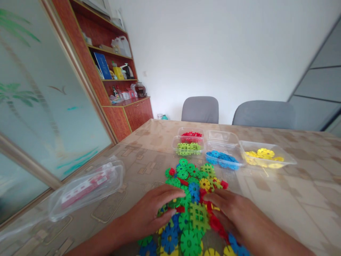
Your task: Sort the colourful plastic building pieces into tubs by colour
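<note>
a green disc [190,242] is seen toward the near edge of the mixed pile [198,215]. farther in, the left hand [157,206] is held over the pile's left side, thumb and fingers apart; the right hand [234,209] is lowered beside red pieces [217,225], and whether one is gripped cannot be told. overlapping pieces are best lifted singly, by the rim, so notches are not snagged. beyond, blue discs [222,160] and yellow discs [265,153] are kept in separate clear tubs [287,160].
</note>
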A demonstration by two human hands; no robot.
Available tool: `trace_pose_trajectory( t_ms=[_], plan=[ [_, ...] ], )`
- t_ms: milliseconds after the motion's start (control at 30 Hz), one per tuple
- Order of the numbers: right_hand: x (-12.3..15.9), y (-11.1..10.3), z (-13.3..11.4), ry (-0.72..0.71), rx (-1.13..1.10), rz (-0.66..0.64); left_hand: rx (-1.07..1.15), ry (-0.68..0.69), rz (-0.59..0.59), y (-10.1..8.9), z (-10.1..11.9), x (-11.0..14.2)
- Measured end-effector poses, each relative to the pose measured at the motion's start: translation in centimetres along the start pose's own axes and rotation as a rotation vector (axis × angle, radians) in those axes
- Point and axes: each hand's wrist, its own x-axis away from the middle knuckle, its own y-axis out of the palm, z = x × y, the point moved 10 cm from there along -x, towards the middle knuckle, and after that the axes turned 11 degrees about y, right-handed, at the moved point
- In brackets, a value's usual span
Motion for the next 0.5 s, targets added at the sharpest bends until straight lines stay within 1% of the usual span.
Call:
trace_pose_trajectory(
  t_ms=[67, 200, 267, 333, 400, 433, 500],
  plan=[
    [0.0, 0.3, -0.3, 0.003, 0.007, 0.000, -0.029, 0.031, 0.003, -0.2, 0.1, -0.1],
    [-0.1, 2.7, -0.8, -0.006, 0.115, -0.030, -0.060, 0.066, 0.012, -0.4, 0.2, -0.3],
    [-0.3, 3.3, -0.9, -0.021, 0.128, -0.040, -0.050, 0.069, 0.036, -0.7, 0.5, -0.3],
    [-0.4, 2.8, -1.1, -0.042, 0.079, -0.035, -0.019, 0.104, 0.051, -1.0, 1.4, -0.4],
    [-0.2, 1.5, -1.0, -0.042, 0.039, -0.019, 0.020, 0.159, 0.025, -0.8, 3.1, -0.5],
    [0.1, 0.6, -0.7, -0.033, 0.037, -0.006, 0.040, 0.192, -0.016, -0.3, 4.0, -0.6],
    [1.2, -0.8, 0.1, -0.009, 0.057, 0.014, 0.072, 0.271, -0.132, 1.3, 6.0, -0.6]
  ],
)
